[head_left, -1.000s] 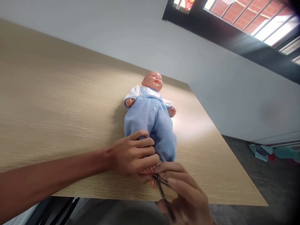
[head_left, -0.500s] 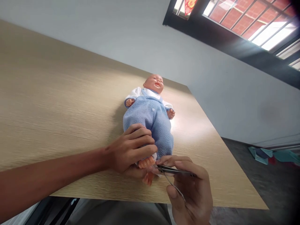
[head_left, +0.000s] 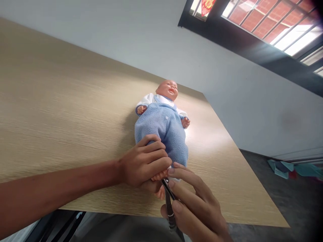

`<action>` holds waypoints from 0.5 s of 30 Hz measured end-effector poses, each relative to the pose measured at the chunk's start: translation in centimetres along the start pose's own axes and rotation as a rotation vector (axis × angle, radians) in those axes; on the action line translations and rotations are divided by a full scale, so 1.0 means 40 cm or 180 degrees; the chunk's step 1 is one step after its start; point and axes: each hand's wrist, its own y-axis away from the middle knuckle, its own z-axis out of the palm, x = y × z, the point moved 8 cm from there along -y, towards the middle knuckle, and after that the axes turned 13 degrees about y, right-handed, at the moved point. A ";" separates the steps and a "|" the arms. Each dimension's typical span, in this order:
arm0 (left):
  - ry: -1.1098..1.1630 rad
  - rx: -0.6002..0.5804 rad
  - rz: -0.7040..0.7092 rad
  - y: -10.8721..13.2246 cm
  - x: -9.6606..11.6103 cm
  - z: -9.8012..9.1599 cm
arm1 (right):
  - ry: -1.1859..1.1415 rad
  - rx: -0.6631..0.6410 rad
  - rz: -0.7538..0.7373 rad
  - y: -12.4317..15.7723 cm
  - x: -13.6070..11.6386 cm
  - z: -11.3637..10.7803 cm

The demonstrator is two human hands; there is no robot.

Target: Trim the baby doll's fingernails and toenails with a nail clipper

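Observation:
On its back on the table lies a baby doll (head_left: pixel 164 117) in blue fleece overalls with white sleeves, head toward the wall. My left hand (head_left: pixel 148 161) is closed around the doll's lower leg and foot. The doll's toes (head_left: pixel 160 175) stick out below my fingers, and part of the other foot (head_left: pixel 160 192) shows underneath. Between the thumb and fingers of my right hand (head_left: pixel 196 198) is a metal nail clipper (head_left: pixel 169 205), its jaws up against the toes. Whether the jaws touch a toe, I cannot tell.
The wooden table (head_left: pixel 63 101) has its near edge close to my lap and its right edge beyond the doll. A pale wall (head_left: pixel 126 37) and a barred window (head_left: pixel 275 20) stand behind. Teal items (head_left: pixel 282 168) lie on the dark floor at right.
My right hand has turned the nail clipper from pointing sideways to pointing up at the toes and moved left, closer to the foot. My left hand keeps its hold.

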 end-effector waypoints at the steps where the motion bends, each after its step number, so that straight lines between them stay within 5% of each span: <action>1: 0.0006 0.0005 -0.0004 0.001 0.000 0.000 | 0.0163 -0.0015 -0.0116 -0.001 -0.008 0.002; 8: -0.0017 0.0056 -0.0033 0.005 0.000 0.000 | 0.0809 0.0065 -0.0685 0.013 -0.034 0.012; 15: -0.0021 0.0014 -0.0032 0.006 0.000 0.000 | 0.0647 0.0125 -0.0274 -0.018 -0.037 0.011</action>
